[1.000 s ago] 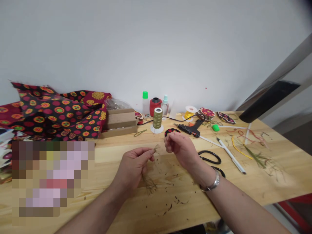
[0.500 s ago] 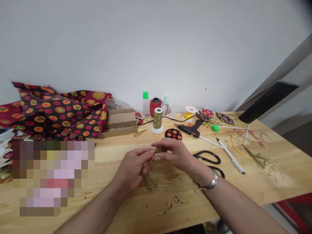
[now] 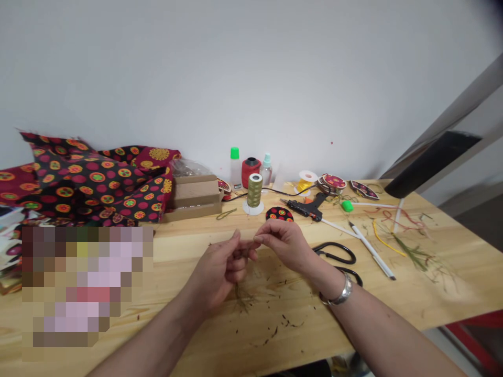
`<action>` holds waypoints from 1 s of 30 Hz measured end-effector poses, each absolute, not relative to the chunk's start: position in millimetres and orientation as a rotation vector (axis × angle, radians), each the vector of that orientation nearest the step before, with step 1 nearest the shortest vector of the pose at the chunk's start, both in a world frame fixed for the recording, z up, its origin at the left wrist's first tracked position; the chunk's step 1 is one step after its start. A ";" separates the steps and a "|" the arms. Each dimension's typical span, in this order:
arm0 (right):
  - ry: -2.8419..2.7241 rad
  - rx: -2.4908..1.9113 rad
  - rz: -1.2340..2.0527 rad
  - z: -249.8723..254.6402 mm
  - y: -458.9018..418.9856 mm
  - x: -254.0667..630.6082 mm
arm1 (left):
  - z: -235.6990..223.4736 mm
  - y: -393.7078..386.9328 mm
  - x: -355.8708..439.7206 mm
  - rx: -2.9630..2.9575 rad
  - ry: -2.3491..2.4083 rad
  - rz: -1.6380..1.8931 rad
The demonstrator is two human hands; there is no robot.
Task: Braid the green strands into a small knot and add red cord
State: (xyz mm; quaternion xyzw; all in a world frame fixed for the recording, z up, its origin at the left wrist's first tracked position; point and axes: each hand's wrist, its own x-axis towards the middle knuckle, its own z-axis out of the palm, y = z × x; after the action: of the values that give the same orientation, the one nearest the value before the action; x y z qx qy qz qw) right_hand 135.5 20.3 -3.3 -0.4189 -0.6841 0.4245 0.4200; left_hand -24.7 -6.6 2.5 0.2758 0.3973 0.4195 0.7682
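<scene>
My left hand is over the middle of the table, thumb raised and fingers curled. Thin olive-green threads trail out from below it. Just to the right, my right hand pinches thumb and index finger together at the tips of the left fingers. Whatever lies in that pinch is too small to make out. Behind the right hand is a round black patterned fabric piece, partly covered by it. Black-handled scissors lie beside my right wrist, largely hidden by the arm.
A spool of olive thread stands ahead, near a red thread cone and small bottles. A glue gun, a white pen and loose cords lie to the right. Patterned fabric and a cardboard box sit left.
My left thumb has lifted off its pinch and the left fingers have loosened. My right fingers have closed into a tighter pinch, the hand shifting slightly right.
</scene>
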 end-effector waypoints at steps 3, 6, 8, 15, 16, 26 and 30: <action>-1.723 -1.077 1.023 -3.2 21.1 136.4 | 1.8 -6.8 -25.0 0.531 0.828 0.898; -1.716 -1.097 1.013 -2.6 22.0 137.0 | 2.0 -7.3 -24.6 0.519 0.821 0.888; -1.710 -1.103 1.009 -1.8 22.5 137.2 | 1.9 -7.3 -24.5 0.531 0.837 0.889; -1.674 -1.120 1.014 -0.1 23.8 138.2 | -0.8 -6.7 -25.7 0.596 0.862 0.888; -1.669 -1.123 1.019 -0.3 24.0 138.4 | -0.7 -6.8 -25.6 0.608 0.867 0.884; -1.602 -1.189 0.992 -4.4 27.4 141.5 | 0.3 -6.4 -25.2 0.645 0.889 0.864; -1.589 -1.196 0.993 -6.5 28.1 140.9 | -0.8 -6.2 -24.5 0.728 0.925 0.876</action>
State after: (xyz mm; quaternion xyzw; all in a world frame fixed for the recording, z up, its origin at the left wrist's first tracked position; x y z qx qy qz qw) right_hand 140.9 28.1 -6.5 -0.4824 -0.6406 0.4004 0.4434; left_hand -24.5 -6.2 -0.8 0.3324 0.4219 0.3999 0.7426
